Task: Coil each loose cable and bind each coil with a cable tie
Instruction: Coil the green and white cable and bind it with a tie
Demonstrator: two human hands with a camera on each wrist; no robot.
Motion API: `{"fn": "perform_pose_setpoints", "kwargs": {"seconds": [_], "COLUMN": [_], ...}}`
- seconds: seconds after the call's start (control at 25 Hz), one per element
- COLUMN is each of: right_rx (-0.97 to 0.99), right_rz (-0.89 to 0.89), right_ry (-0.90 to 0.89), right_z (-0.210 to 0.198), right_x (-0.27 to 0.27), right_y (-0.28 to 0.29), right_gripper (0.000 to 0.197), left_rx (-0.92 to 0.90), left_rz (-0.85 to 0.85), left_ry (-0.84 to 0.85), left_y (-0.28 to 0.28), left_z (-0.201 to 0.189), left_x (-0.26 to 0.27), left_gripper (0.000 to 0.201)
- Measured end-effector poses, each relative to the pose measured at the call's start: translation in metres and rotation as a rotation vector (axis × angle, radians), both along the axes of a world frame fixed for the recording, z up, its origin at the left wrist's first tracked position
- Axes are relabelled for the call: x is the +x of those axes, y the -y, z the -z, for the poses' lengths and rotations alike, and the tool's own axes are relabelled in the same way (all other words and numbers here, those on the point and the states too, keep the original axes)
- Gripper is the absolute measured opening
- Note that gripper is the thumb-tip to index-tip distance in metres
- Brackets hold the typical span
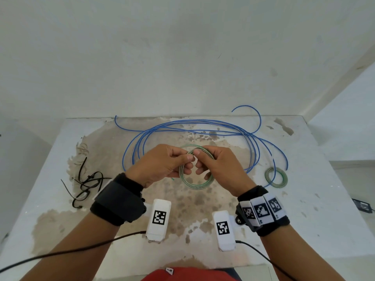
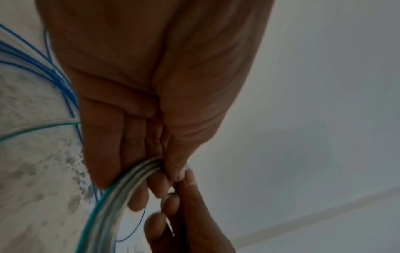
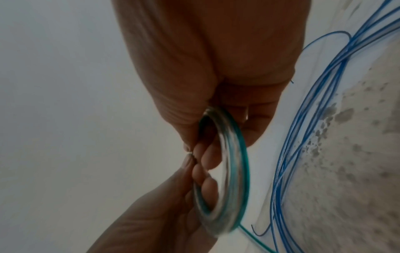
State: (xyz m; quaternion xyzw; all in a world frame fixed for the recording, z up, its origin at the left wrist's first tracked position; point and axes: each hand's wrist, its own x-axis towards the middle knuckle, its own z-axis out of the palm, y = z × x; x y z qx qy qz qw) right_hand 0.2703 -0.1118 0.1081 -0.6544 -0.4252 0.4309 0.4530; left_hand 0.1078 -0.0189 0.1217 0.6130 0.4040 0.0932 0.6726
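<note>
A small coil of green-and-clear cable hangs above the middle of the table, held between both hands. My left hand pinches its upper left strands, thumb against fingers; the left wrist view shows the coil passing under those fingertips. My right hand pinches the coil's top, its other fingers curled through the ring. A short green end trails from the coil. The loose blue cable sprawls in wide loops behind the hands. Black cable ties lie at the left.
A second small coil, green and clear, lies flat on the table at the right, touching a blue loop. The worn white table ends against a white wall. A dark device sits on the floor at the right.
</note>
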Motion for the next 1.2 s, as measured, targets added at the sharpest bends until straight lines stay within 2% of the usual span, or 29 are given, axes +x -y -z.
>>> {"fn": "perform_pose_setpoints", "kwargs": {"seconds": [0.12, 0.16, 0.24, 0.28, 0.32, 0.36, 0.4, 0.48, 0.52, 0.64, 0.76, 0.96, 1.2], "right_rx": [0.02, 0.007, -0.028, -0.046, -0.058, -0.064, -0.064, -0.052, -0.043, -0.041, -0.066, -0.096, -0.07], "right_rz": [0.051, 0.049, 0.028, 0.013, -0.009, -0.028, -0.037, -0.007, 0.017, 0.025, -0.01, 0.004, 0.025], "right_ry": [-0.001, -0.009, -0.023, -0.03, -0.039, -0.048, -0.054, -0.034, -0.008, 0.039, 0.048, -0.042, -0.035], "right_z": [0.004, 0.004, 0.002, 0.0, -0.001, -0.003, -0.004, -0.007, -0.008, -0.004, -0.005, -0.005, -0.001], "right_x": [-0.001, 0.0, 0.004, 0.007, 0.009, 0.01, 0.01, 0.01, 0.011, 0.012, 0.01, 0.009, 0.009], "right_y": [0.0, 0.0, 0.001, 0.002, 0.003, 0.002, 0.002, -0.001, -0.003, -0.006, -0.003, -0.001, -0.001], "right_gripper": [0.017, 0.017, 0.019, 0.02, 0.021, 0.022, 0.022, 0.021, 0.02, 0.023, 0.024, 0.035, 0.027], "left_rx": [-0.011, 0.045, 0.317, 0.472, 0.579, 0.612, 0.576, 0.394, 0.294, 0.079, -0.013, -0.11, -0.119], "left_rz": [-0.06, -0.04, -0.002, -0.037, -0.076, -0.065, 0.015, 0.186, 0.193, 0.056, -0.001, -0.04, -0.065], "left_ry": [-0.018, -0.075, -0.265, -0.321, -0.309, -0.252, -0.196, -0.131, -0.097, -0.031, 0.004, 0.04, 0.084], "left_y": [0.006, 0.007, 0.001, -0.004, -0.01, -0.017, -0.021, -0.021, -0.02, -0.01, -0.001, 0.005, 0.012], "left_z": [0.004, 0.002, -0.005, -0.011, -0.016, -0.02, -0.021, -0.016, -0.01, 0.003, 0.006, 0.01, 0.012], "left_x": [0.005, 0.003, -0.005, -0.007, -0.01, -0.011, -0.01, -0.007, -0.005, -0.001, 0.002, 0.005, 0.005], "left_gripper": [0.019, 0.023, 0.04, 0.044, 0.04, 0.033, 0.029, 0.031, 0.031, 0.026, 0.021, 0.016, 0.022]}}
